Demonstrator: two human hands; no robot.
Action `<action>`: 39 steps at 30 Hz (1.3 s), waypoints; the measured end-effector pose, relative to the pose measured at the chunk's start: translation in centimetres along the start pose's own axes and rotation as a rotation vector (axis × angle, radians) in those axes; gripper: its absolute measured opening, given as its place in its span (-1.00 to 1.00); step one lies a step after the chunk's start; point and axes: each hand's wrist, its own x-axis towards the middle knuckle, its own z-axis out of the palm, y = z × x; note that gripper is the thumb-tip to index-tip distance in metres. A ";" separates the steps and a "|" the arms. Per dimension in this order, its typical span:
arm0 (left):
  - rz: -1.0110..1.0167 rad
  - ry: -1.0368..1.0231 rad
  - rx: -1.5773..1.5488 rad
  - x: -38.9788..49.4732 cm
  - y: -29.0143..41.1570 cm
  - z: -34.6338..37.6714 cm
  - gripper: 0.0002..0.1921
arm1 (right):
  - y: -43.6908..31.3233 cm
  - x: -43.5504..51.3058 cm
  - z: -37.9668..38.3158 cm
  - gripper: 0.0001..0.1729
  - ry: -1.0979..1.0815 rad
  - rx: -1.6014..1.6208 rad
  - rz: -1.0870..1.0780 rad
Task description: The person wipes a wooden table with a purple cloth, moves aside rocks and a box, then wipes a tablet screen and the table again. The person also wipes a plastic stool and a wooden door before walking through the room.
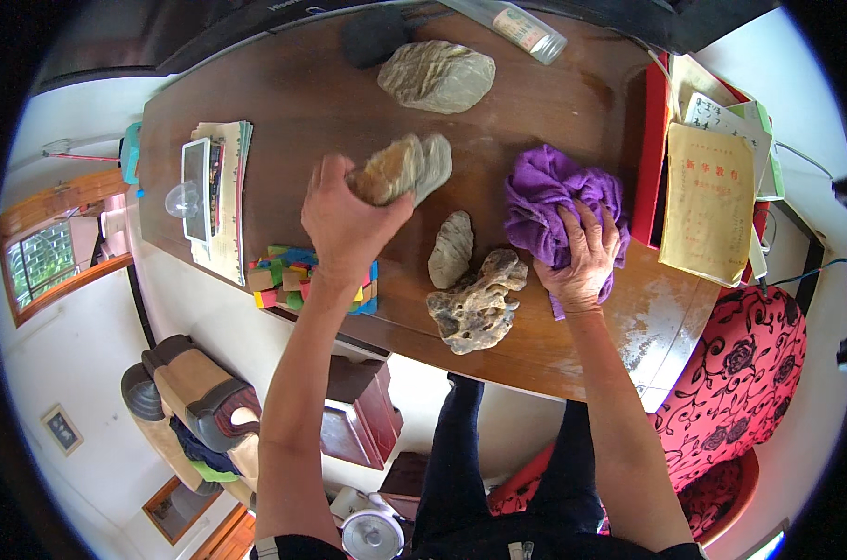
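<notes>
My left hand [353, 220] grips a brown and grey rock [390, 170], blurred, over the wooden desk [290, 91]. A second greyish stone part [435, 164] shows right beside it; whether it is the same rock, I cannot tell. My right hand [583, 255] rests on a crumpled purple cloth [553, 203] with its fingers bent into the folds. Between the hands lie a small grey stone [451, 250] and a knobbly, pitted rock [476, 302], close together. A large pale banded stone [437, 75] sits farther back.
Colored blocks [283, 278] lie by my left forearm. Papers with a white-framed tablet-like item [197, 189] are at left. A glass bottle [528, 31] and a dark object [374, 36] lie behind. A red box [651, 154] holds papers and a yellow envelope [707, 203] at right.
</notes>
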 end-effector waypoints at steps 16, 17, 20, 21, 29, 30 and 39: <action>-0.438 -0.158 0.151 -7.7 1.8 -0.1 -0.45 | 0.2 -0.1 0.0 -0.26 -0.010 -0.002 -0.010; -0.445 -0.178 0.166 -8.1 1.7 -0.2 -0.46 | 0.1 -0.1 -0.1 -0.27 -0.015 -0.007 -0.005; -0.379 -0.109 0.178 -8.8 1.2 -0.1 -0.47 | 0.0 0.0 -0.2 -0.27 -0.017 0.003 0.004; -0.398 -0.124 0.190 -9.0 1.0 -0.1 -0.47 | 0.0 0.0 -0.2 -0.27 -0.014 0.000 0.000; -0.420 -0.355 0.304 -7.0 1.8 -0.8 -0.44 | -0.1 0.1 -0.2 -0.31 0.008 0.000 0.005; -0.439 -0.478 0.343 -6.3 1.9 -1.3 -0.42 | -0.1 0.1 -0.2 -0.32 -0.005 -0.001 0.007; 0.308 -0.078 0.280 6.8 3.5 2.8 0.04 | 0.0 0.0 0.0 -0.32 0.013 0.016 0.008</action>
